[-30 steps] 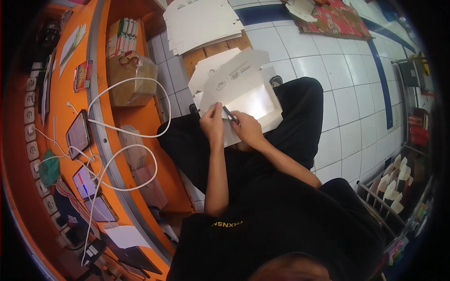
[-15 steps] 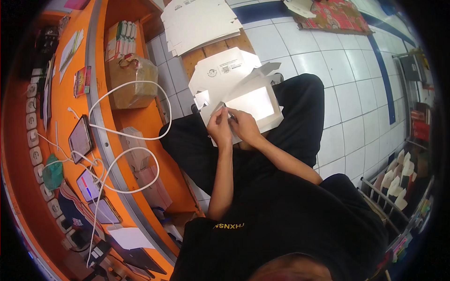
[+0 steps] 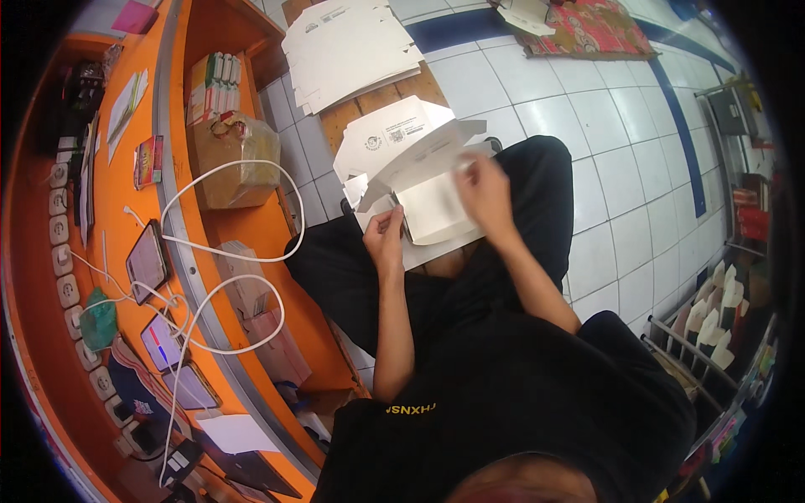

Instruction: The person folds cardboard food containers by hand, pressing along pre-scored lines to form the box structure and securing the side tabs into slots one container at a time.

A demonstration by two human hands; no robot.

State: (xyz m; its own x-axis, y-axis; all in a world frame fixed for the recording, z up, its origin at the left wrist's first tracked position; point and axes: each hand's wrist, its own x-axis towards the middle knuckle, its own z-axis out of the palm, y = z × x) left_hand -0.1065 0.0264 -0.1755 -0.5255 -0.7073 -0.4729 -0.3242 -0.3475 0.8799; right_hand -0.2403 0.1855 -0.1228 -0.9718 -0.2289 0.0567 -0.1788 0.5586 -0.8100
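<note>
We have a partly folded white carton before us, lying between our two hands, above the lap of our dark trousers. Our left hand is at the carton's near left side, thumb and fingertips pinching the edge of the short side wall, with the rest of the hand just outside the box. Our right hand is at the opposite side, higher up, its fingers curled by the right end of the tray; it is blurred, so we cannot tell whether it grips the cardboard or merely passes close to it. The shallow tray opens upward between the hands, and a long flap slants up along its far side, beyond our left fingertips. Behind that flap, a printed panel spreads away from us toward the wooden bench, where a stack of flat white cartons lies well apart from both hands. To our left, past the knee, a brown cardboard box sits on a shelf under the orange counter.
</note>
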